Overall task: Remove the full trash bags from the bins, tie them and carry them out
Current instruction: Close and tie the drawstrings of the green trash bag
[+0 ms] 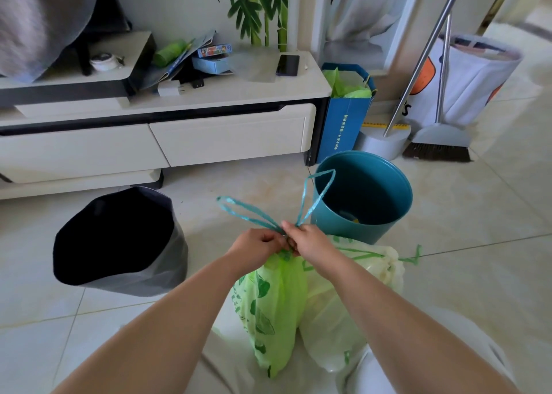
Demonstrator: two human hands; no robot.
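My left grip point(263, 244) and right grip point(307, 241) pinch the drawstring point(270, 226) at the green bag point(277, 304) neck — knotting it closed for carrying.

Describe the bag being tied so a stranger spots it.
By the white TV cabinet stands a teal bin. In front of it, the left hand and right hand pinch the bright green bag at its neck. Unlike the paler bag beside it, its teal drawstring loops stick up.

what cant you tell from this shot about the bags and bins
Head view only:
- Knot on the green bag: covered by the left hand and right hand gripping the drawstring.
- Grey bin inside: too dark.
- Item at the teal bin bottom: small, shadowed.
- Pale bag: partly behind the right forearm.
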